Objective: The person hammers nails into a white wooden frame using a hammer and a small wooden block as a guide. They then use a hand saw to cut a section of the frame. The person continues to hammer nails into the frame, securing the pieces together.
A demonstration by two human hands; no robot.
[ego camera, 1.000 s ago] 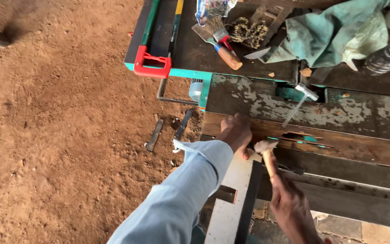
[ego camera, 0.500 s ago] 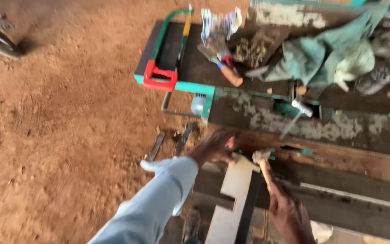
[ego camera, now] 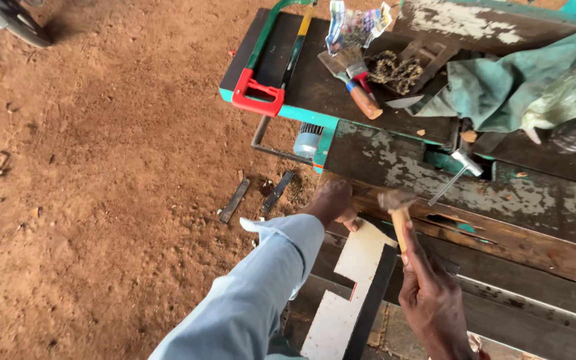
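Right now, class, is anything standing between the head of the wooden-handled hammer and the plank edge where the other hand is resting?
Nothing visible does. The right hand holds the wooden-handled hammer just beside the left hand, which rests on the worn brown wooden plank. Only open space separates them.

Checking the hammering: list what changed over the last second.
The right hand has raised the hammer slightly, its head blurred above the dark plank. The left hand still presses the plank's end. The white stepped board and red-handled saw stayed put.
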